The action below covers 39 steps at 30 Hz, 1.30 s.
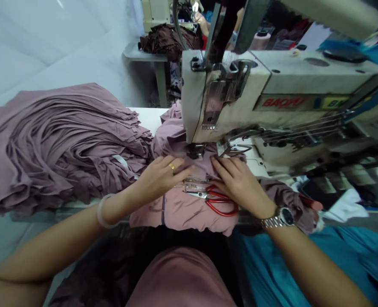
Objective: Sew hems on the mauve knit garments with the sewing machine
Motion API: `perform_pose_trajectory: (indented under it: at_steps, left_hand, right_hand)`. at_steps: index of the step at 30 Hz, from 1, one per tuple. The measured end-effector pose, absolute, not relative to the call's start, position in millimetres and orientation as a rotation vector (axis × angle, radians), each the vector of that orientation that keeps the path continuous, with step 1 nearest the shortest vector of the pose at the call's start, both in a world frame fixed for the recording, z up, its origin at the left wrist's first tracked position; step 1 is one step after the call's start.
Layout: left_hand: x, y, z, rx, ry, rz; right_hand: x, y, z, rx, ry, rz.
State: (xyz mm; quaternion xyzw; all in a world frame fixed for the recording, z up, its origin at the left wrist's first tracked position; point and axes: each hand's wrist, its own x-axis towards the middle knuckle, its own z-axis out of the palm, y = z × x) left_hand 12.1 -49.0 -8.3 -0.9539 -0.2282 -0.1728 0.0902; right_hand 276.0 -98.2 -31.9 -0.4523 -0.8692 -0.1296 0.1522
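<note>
Mauve cloth (pixel 176 138) lies at the sewing machine (pixel 227 100)

Through the head camera I see the mauve cloth in front of the needle area and partly below the machine's head. The presser foot (pixel 195 151) is just above it or on it; I cannot tell which. My left hand (pixel 168 170) rests on the cloth with its fingers stretched, a yellow ring on one of them. My right hand (pixel 235 177) lies opposite, also with extended fingers, near the metal guide (pixel 232 149). Neither hand is closed around anything, but I cannot tell if the fingertips pinch the fabric lightly.

Nearer to my body, scissors with red handles (pixel 209 197) lie on a pink cloth (pixel 182 213), close to the right hand. To the left is a large, folded stack of mauve pieces (pixel 70 140), beside the white tabletop (pixel 148 118). At the lower right there is teal cloth (pixel 319 264). Farther back, a pile of brown cloth (pixel 171 40) is on another table (pixel 140 53), and a co-worker's hand (pixel 202 23) is seen near it.
</note>
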Motion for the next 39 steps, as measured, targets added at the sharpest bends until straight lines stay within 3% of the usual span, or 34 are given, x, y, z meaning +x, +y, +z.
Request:
perform_pose_trajectory:
  at_steps: [7, 17, 31, 39]
  left_hand:
    - [17.3, -56.6, -14.9, -2.702, -0.461, -0.615]
    - [21.5, -65.3, -24.4, -2.677, -0.789, -0.569]
    - [37.7, -78.4, -22.6, -2.687, -1.059, -0.466]
    - [33.2, -77.3, -21.1, -2.711, -1.007, -0.45]
  right_hand:
    - [288.1, -106.4, -33.4, -1.046, -2.571, -0.57]
    - [254.7, -108.7, -48.9, -1.239, -2.337, -0.411]
    - [232.5, -111.1, -45.9, -1.195, -2.114, -0.067]
    - [233.2, -114.5, -40.2, -1.234, -2.375, -0.312]
